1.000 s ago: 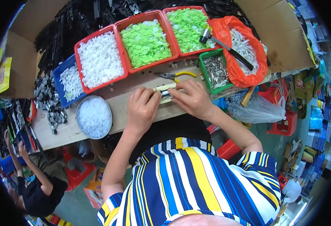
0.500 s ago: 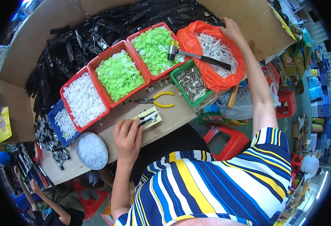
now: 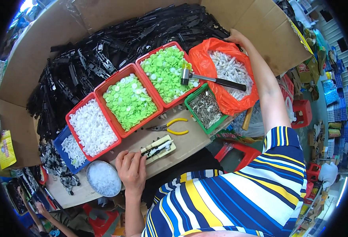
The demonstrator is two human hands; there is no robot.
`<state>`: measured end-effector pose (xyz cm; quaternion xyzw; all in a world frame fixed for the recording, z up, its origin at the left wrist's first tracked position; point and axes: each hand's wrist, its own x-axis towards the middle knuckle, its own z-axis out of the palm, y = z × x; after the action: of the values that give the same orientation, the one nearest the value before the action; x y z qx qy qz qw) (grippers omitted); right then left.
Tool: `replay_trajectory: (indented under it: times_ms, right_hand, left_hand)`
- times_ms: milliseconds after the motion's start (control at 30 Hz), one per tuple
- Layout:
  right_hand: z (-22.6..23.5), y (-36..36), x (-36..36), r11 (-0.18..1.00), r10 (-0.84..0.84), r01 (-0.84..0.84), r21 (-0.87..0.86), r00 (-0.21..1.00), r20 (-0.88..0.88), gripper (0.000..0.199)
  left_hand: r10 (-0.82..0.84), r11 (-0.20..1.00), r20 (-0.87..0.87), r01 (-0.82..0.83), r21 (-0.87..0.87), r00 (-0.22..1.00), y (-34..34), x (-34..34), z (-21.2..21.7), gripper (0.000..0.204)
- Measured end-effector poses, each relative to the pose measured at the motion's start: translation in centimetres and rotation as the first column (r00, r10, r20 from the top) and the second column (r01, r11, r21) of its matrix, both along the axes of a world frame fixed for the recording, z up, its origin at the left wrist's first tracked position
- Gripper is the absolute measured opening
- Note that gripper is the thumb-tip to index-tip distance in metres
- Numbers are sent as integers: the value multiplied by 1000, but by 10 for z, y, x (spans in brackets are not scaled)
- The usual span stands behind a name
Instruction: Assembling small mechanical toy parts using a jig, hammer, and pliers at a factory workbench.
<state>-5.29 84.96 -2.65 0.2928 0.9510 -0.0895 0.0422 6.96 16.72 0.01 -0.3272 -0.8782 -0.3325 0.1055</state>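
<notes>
Left hand: the left hand lies on the worktop, fingers together and pressed flat against the near end of the cream jig; half a second ago it sat in the same place, so it has not shifted.
Right hand: the right hand reaches far out at about 1 o'clock, at the back rim of the orange bag, beside the heap of black parts; its fingers curl over the edge, and I cannot tell whether they clamp anything. A second ago both hands worked together at the jig; since then the right arm has stretched away.
Jig: the cream jig with a dark part laid in it sits at 12 o'clock of the left hand, touching its fingertips.
Pliers: yellow-handled pliers lie just beyond the jig, untouched.
Hammer: a hammer rests across the orange bag of white pieces, as before.
Bins: red trays of green caps and white caps stand at 11 o'clock; a green box of metal pins at 1 o'clock; a round bowl of clear pieces at 9 o'clock of the left hand.
</notes>
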Motion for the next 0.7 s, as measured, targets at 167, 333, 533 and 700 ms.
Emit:
replay_trajectory:
  times_ms: [167,333,533,700]
  right_hand:
    - [4,-24,-29,998,-15,6,-68,991,-136,73]
    - [14,-98,-88,890,110,-232,-392,945,-308,78]
    - [53,-245,-147,687,342,-611,-395,751,-565,78]
    - [80,-184,-120,810,508,-586,-33,728,-461,66]
  left_hand:
    - [17,1000,24,-17,3,1000,-7,-3,2,20]
    - [17,1000,30,-17,7,999,-9,-6,1,18]
    - [48,999,4,-48,-23,999,-14,-7,5,16]
    - [80,997,18,-80,-22,997,-22,-9,7,14]
